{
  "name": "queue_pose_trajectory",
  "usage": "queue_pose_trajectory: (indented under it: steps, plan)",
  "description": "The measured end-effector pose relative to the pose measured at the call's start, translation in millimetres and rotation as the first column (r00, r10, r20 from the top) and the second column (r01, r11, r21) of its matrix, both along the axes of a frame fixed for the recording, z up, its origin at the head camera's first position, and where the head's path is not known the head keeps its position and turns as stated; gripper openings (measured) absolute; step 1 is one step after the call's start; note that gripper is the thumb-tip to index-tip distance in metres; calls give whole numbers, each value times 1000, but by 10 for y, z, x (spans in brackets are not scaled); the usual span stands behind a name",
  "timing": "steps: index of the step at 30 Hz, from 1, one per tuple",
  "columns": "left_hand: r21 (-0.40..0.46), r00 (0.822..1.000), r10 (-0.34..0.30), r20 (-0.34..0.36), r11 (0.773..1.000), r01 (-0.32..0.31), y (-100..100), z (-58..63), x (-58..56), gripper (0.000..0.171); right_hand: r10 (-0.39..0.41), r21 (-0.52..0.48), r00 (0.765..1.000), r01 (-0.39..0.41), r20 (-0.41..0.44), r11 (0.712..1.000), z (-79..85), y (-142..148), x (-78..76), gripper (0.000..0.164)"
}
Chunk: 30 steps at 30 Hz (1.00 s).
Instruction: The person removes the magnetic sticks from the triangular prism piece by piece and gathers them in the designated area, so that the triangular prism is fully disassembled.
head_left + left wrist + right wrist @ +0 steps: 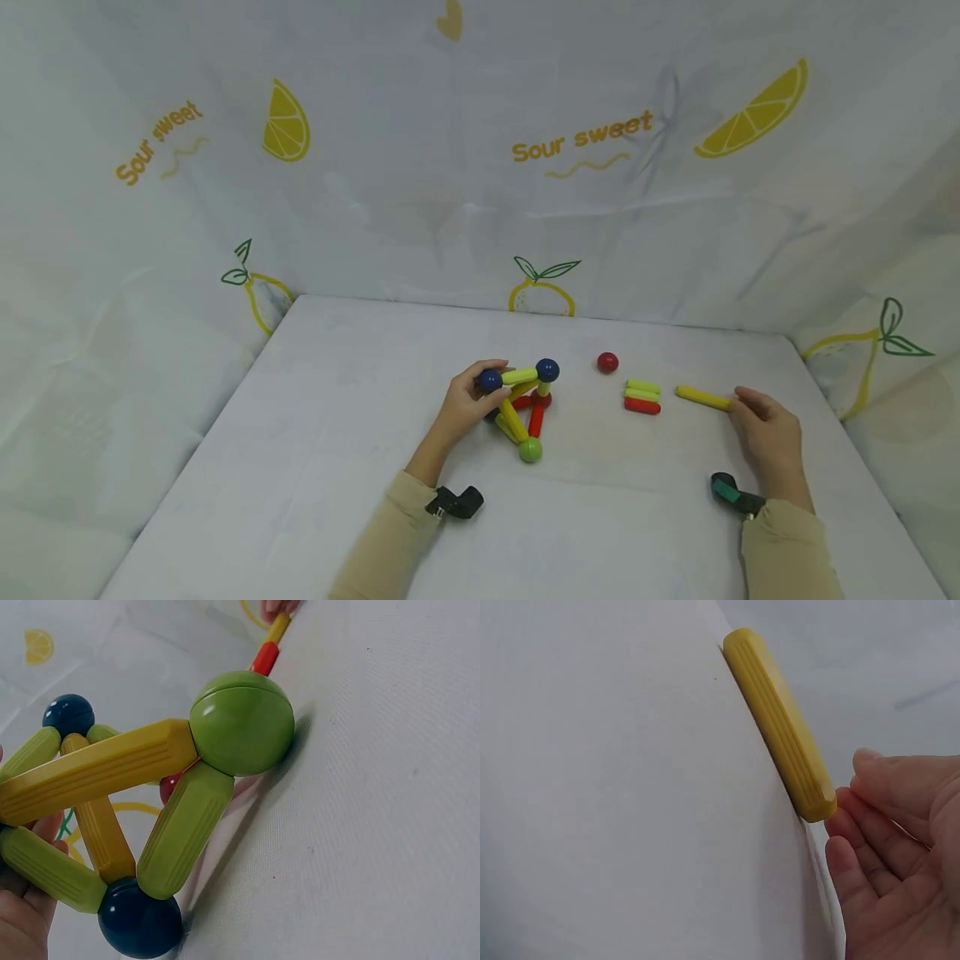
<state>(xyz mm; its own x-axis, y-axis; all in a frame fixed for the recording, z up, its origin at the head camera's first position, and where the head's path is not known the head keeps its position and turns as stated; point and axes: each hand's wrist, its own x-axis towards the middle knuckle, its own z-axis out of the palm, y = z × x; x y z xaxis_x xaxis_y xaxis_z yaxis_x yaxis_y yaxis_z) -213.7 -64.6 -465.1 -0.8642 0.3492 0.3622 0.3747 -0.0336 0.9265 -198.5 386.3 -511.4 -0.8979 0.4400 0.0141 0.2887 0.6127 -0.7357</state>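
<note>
My left hand [465, 402] holds a frame of magnetic building sticks and balls [513, 414] by its left side, near a dark blue ball [491, 381]. The frame joins yellow, lime and red sticks with blue, green and red balls. In the left wrist view its green ball [241, 724] is closest to the camera, and part of the hand is hidden behind the sticks. Over on the right, a long yellow stick [780, 724] lies on the table. The fingertips of my right hand [900, 847] touch its near end, while the thumb stays off it.
On the white table [585, 533], a loose red ball [607, 362] lies to the right of the frame. Two short lime sticks [642, 390] and a red stick [642, 406] are side by side between the hands. A lemon-printed white cloth [420, 192] rises behind the table.
</note>
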Motion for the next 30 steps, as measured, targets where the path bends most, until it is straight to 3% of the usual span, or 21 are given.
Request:
queue_pose_trajectory:
  steps: [6, 12, 15, 17, 24, 30]
  plan:
    - [10, 1000, 12, 3, 1000, -12, 16, 0, -10, 37, 28, -68, 995, -35, -98, 997, 136, -163, -37, 54]
    - [8, 999, 48, 16, 999, -49, 51, 29, 1, 33, 157, -40, 974, -165, -162, 985, -35, -352, -270, 54]
    - [8, 997, 69, 30, 998, -70, 68, 46, 9, 33, 234, -47, 950, -249, -205, 967, -81, -591, -354, 50]
    - [10, 996, 80, 35, 997, -81, 78, 50, 12, 33, 290, -67, 923, -315, -252, 947, -57, -802, -369, 46]
    - [27, 995, 95, 31, 995, -96, 102, 33, 28, 31, 449, -247, 831, -534, -327, 809, 458, -1668, -176, 45]
    - [15, 992, 121, 48, 992, -122, 124, 47, 51, 29, 524, -336, 788, -613, -323, 715, 530, -2057, -164, 45]
